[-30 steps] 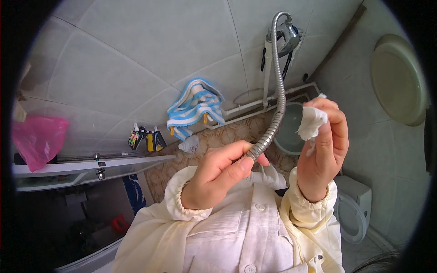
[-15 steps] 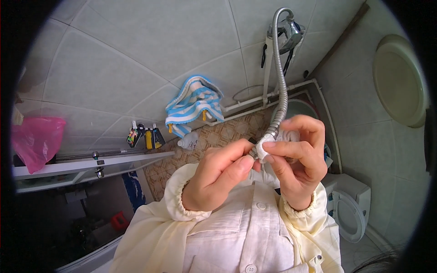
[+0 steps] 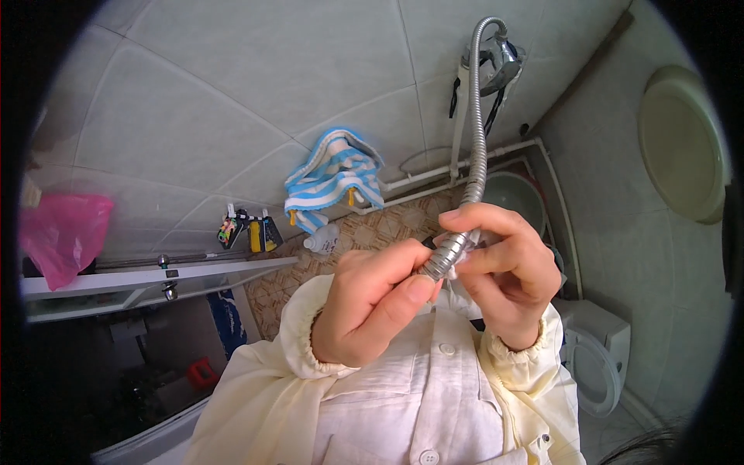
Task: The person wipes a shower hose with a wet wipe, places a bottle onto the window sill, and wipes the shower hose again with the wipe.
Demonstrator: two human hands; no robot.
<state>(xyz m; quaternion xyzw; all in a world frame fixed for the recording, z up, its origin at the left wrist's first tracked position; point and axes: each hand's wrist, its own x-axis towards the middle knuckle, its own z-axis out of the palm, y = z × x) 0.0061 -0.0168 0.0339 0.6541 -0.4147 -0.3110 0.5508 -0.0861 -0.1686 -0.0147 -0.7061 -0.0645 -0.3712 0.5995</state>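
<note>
A silvery ribbed metal shower hose (image 3: 478, 128) hangs in a curve from the chrome mixer tap (image 3: 502, 66) on the wall and comes down to my hands. Its lower end is pinched between the thumb and fingers of my left hand (image 3: 364, 302). My right hand (image 3: 511, 267) is closed, its bent fingers beside the hose, with a crumpled white cloth (image 3: 470, 244) between them and against the hose's side. Most of the cloth is hidden by my right fingers, and the hose's tip by my left hand.
A blue-and-white striped towel (image 3: 333, 182) hangs on the wall. Below it a whitish bottle (image 3: 322, 239) stands on patterned floor. A round basin (image 3: 518, 200) and a toilet (image 3: 595, 360) are at right. A pink bag (image 3: 66, 236) hangs at far left above a white-framed panel (image 3: 116, 285).
The white cloth was wrapped over the hose near its end; now it is at the side, baring the metal ribs. My left hand keeps its grip, and my right fingers have shifted.
</note>
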